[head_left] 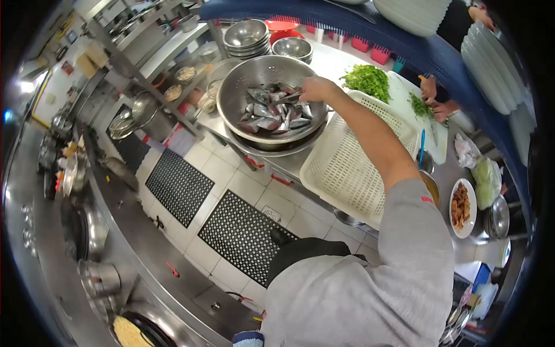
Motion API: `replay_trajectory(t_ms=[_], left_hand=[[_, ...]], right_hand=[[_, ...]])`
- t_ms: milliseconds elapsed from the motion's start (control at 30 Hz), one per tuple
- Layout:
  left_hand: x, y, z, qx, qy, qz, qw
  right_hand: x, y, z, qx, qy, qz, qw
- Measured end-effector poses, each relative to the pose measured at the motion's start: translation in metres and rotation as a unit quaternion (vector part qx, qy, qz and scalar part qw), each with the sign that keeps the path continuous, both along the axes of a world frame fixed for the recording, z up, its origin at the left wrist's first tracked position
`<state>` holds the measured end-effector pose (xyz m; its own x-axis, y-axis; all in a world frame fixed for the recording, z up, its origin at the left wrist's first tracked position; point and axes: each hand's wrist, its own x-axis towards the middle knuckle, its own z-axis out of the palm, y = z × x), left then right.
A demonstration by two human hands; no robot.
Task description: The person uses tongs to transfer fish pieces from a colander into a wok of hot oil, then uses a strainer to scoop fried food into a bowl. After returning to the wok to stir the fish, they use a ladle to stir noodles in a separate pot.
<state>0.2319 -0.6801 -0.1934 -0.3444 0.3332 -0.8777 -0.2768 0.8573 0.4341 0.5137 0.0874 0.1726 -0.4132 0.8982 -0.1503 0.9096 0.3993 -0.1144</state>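
A busy kitchen with white floor tiles (231,173), black rubber mats (243,237), and a shiny steel desk (277,165) holding a big metal bowl (231,95) of cut fish pieces (272,113), a white plastic basket (347,168) just beside it, stacked small bowls (245,34) behind, and green herbs (367,81) on a white board (404,92). Right hand (315,89), on a long grey sleeve (399,248), curled shut around dark tongs (289,98) reaching into the fish in the bowl. Left hand out of sight; another person's hands (433,101) busy with herbs at the far board.
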Motion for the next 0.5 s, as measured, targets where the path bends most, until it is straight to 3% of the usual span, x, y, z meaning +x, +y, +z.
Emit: replay_trajectory(t_ms=[167, 267, 333, 433, 500], left_hand=[[-0.097, 0.069, -0.001, -0.014, -0.052, 0.030, 0.998], [-0.155, 0.121, 0.006, -0.002, -0.073, 0.070, 0.995], [-0.184, 0.153, 0.012, 0.063, -0.025, 0.043, 0.997], [-0.220, 0.200, 0.017, 0.042, 0.024, 0.035, 0.998], [-0.233, 0.223, 0.015, 0.024, 0.032, 0.018, 0.999]], right_hand=[[0.027, 0.002, 0.029, 0.022, 0.081, 0.020, 0.996], [0.027, -0.017, 0.076, -0.026, 0.056, -0.036, 0.997], [0.013, -0.042, 0.104, -0.055, 0.032, -0.051, 0.997], [-0.008, -0.070, 0.115, -0.036, 0.027, -0.005, 0.999], [-0.011, -0.064, 0.110, -0.014, -0.033, -0.041, 0.998]])
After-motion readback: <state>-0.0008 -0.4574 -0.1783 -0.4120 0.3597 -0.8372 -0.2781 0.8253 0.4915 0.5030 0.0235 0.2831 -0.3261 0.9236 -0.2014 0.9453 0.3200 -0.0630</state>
